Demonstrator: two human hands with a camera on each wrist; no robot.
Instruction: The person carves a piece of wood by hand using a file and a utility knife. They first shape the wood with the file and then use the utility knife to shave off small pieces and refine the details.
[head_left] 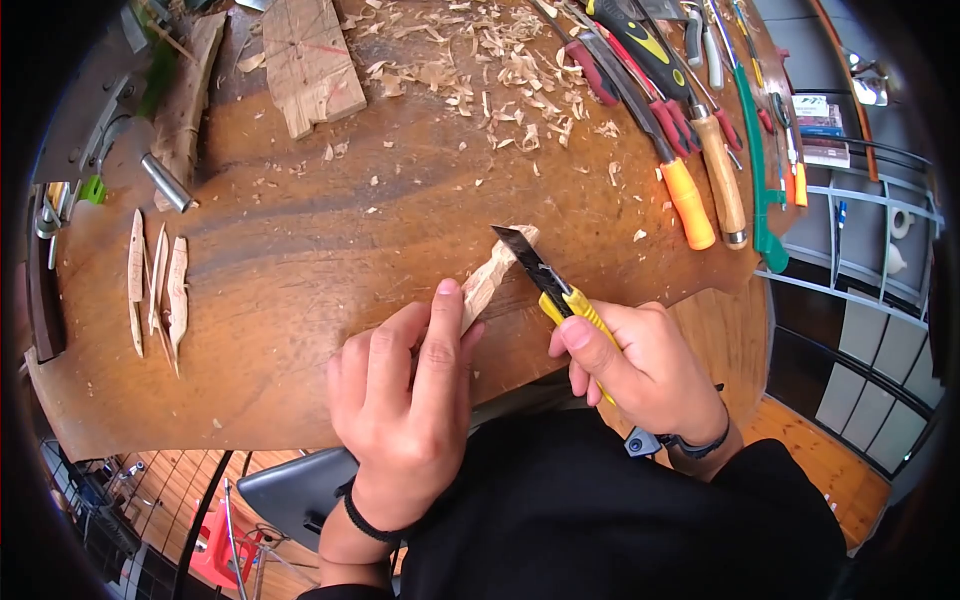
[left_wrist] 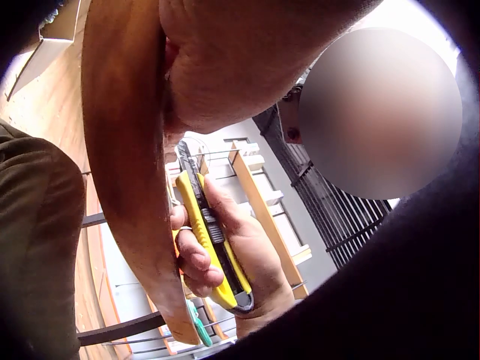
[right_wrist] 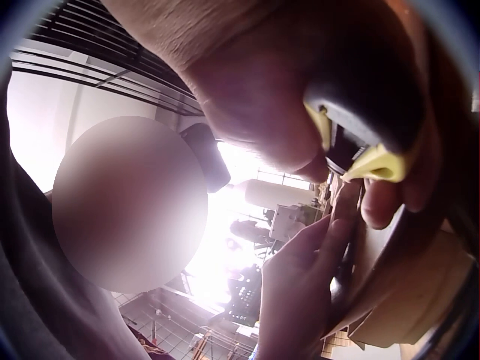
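The lower end of the wood piece (head_left: pixel 492 277) is hidden under the left hand (head_left: pixel 408 400) at the centre of the head view. The knife (head_left: pixel 556 292) handle is mostly covered by the right hand (head_left: pixel 648 372). Where blade meets wood cannot be told. In the left wrist view the blade is lost behind the table edge (left_wrist: pixel 124 150). In the right wrist view the knife (right_wrist: pixel 352 142) is blurred and cut off at upper right. At top right of the head view the tools (head_left: pixel 690 110) are cropped.
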